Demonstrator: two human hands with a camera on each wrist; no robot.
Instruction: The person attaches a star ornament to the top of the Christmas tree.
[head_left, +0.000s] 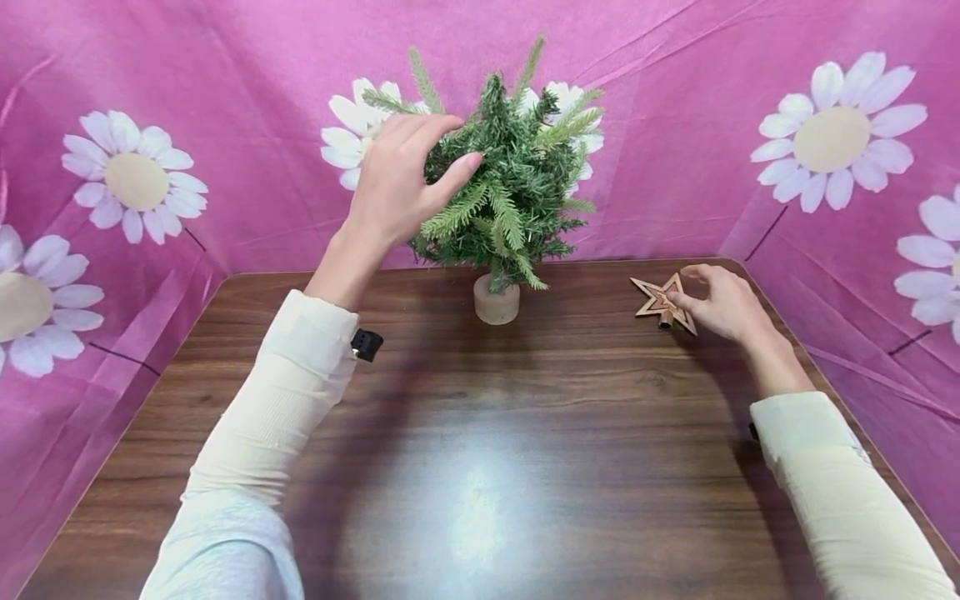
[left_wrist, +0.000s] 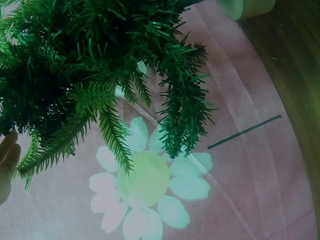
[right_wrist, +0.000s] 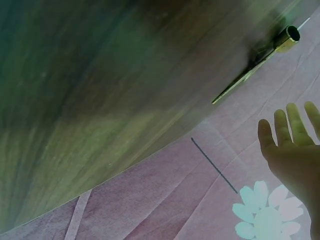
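Note:
A small artificial Christmas tree (head_left: 517, 179) stands upright on a round wooden base (head_left: 497, 302) at the back of the table. My left hand (head_left: 401, 171) is at the tree's upper left side, thumb and forefinger spread apart; whether it touches the branches is unclear. In the left wrist view its fingertips (left_wrist: 6, 165) show at the left edge beside the greenery. A wooden star topper (head_left: 652, 297) with a short tube lies at the back right. Over its right points hovers my right hand (head_left: 723, 304), thumb and fingers apart. The right wrist view shows those fingers extended, clear of the star (right_wrist: 245, 75).
The dark wood-grain table (head_left: 480, 417) has a pink cloth (head_left: 675, 125) with large white daisies rising behind it and along both sides. The table's back edge runs just behind the tree and star. A dark band (head_left: 367, 343) sits at the left cuff.

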